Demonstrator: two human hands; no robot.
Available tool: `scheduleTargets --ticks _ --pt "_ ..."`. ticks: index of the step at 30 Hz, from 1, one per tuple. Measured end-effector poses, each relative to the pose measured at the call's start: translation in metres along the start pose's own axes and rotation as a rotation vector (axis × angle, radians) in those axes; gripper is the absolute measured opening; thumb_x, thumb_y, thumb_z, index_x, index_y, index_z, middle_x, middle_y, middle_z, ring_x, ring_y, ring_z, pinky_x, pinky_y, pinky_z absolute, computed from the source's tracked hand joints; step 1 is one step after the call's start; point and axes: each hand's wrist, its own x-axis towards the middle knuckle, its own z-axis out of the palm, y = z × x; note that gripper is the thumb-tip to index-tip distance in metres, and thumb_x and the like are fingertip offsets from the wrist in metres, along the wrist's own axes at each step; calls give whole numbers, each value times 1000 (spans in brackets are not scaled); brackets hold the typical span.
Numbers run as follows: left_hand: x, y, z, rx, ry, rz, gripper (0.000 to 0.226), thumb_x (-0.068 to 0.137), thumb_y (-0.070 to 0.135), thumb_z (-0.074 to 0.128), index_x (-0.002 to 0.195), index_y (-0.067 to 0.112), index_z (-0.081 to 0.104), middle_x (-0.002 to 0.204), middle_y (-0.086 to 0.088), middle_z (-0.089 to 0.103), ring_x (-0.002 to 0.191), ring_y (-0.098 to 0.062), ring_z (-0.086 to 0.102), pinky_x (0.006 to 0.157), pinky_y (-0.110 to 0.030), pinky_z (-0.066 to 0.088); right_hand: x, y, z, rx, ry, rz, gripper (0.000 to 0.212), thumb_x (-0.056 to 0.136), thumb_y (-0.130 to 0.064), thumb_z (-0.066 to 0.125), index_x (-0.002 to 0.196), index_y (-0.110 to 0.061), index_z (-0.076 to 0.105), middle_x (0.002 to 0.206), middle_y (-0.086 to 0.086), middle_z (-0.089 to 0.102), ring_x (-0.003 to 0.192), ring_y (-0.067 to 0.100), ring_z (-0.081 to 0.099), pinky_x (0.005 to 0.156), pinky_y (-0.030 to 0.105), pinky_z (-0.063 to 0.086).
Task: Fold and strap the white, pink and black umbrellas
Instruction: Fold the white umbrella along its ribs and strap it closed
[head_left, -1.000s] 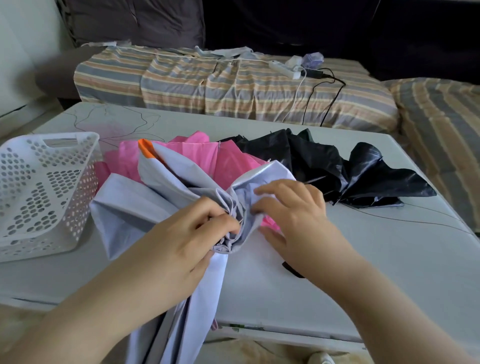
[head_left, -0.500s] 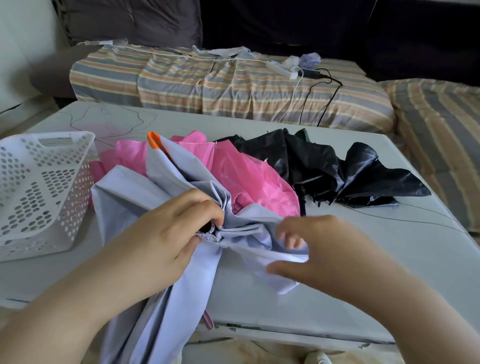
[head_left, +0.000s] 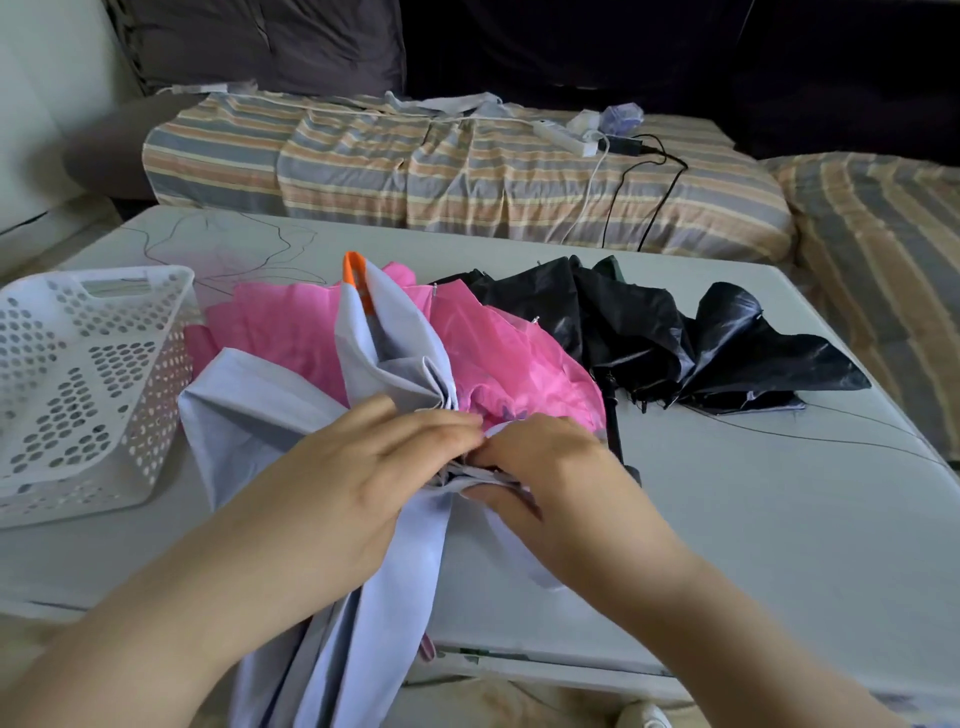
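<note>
The pleats of the white umbrella (head_left: 363, 597) are pinched and gathered at the near table (head_left: 727, 545) edge by the left hand (head_left: 363, 488) and right hand (head_left: 545, 467), fingers curled into its fabric. Folding appears under way; wrapping and strapping come next. The pink umbrella (head_left: 519, 364) and black umbrella (head_left: 701, 343) lie loose behind.
</note>
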Motion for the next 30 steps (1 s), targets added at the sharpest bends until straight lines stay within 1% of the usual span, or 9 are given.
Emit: scheduleTargets --ticks 4,7,10,14,17,20,25,28,30 --pt "3 0 -1 80 46 67 65 63 -12 55 116 25 48 123 7 46 90 -25 59 70 -38 52 -2 0 -4 18 175 194 20 76 -37 54 76 -18 61 67 -6 59 65 16 51 59 29 45" --pt "1 -2 1 112 15 85 65 62 -12 51 115 27 50 124 2 47 95 -27 57 68 -40 55 -3 0 -6 118 176 290 18 73 -41 54 83 -25 55 70 -5 62 66 20 57 56 36 50" --pt "2 -3 2 137 4 84 68 61 -13 45 115 29 51 125 0 46 93 -31 59 67 -40 55 -6 1 -7 107 161 274 16 75 -36 53 85 -31 42 71 -2 61 66 23 57 56 40 51" --pt "3 -2 3 190 7 109 59 66 -6 32 109 30 50 128 0 44 95 -29 56 71 -39 51 -5 1 -11 126 158 281 23 75 -40 46 84 -20 52 71 -1 60 67 23 56 57 42 50" --pt "4 -4 4 172 20 114 59 66 -8 37 109 29 50 127 1 45 96 -27 54 78 -34 42 -4 2 -14 51 164 129 19 82 -28 51 87 -14 63 81 -1 60 75 19 52 66 35 46" --pt "5 -4 3 138 36 102 54 71 -4 36 110 30 51 126 2 46 96 -26 54 81 -33 42 -5 0 -13 61 131 -18 20 87 -17 55 96 -13 72 88 1 61 80 18 56 72 28 44" --pt "5 -5 4 81 57 82 61 65 -12 55 108 32 53 124 3 50 93 -28 58 80 -34 41 -6 0 -8 72 102 -31 25 88 -14 51 100 -12 74 89 2 64 79 21 59 70 27 44" --pt "5 -8 3 20 55 65 56 72 -8 55 109 35 54 123 5 53 100 -25 57 87 -31 41 -4 -3 -9 13 60 -18 27 89 -16 49 100 -13 73 91 2 68 82 19 59 73 26 46" --pt "5 -10 2 -18 46 67 45 82 1 49 110 35 57 123 5 55 105 -20 54 92 -26 40 -3 -8 -10 -14 32 -13 23 88 -11 51 97 -12 72 90 1 70 82 14 57 73 19 44"
